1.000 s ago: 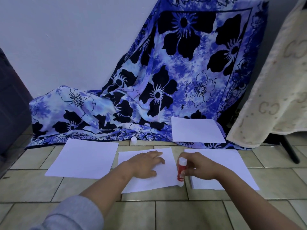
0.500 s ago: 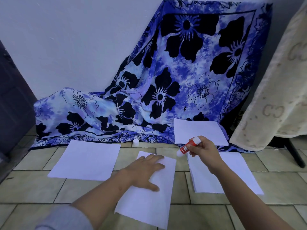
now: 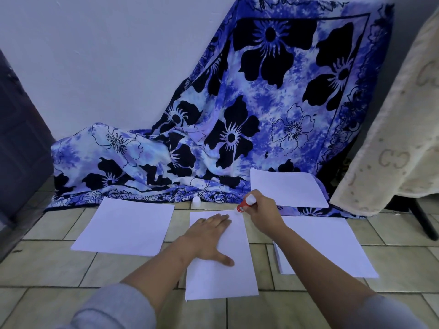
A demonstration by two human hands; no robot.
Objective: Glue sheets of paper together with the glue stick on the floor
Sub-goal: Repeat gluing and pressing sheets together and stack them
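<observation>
Nearest, on the tiled floor [image 3: 47, 269], the middle sheet [image 3: 221, 283] is laid with its long side running away from the person. It is pressed down by the left hand [image 3: 209, 236], which lies flat on its far half with the fingers straight and the thumb spread to the side. To the right a stack of paper [image 3: 332, 245] is seen, and to the left a single sheet [image 3: 126, 226]. At the far right corner of the middle sheet the glue stick [image 3: 244, 204] is held tilted by the right hand [image 3: 263, 212], whose fingers are curled round it; its lower end is brought to that corner. Just behind, a small white cap [image 3: 196, 202] stands at the edge of the blue flowered cloth [image 3: 237, 115]. One more sheet [image 3: 287, 188] is laid on this cloth, which is draped up the wall [image 3: 95, 55].
</observation>
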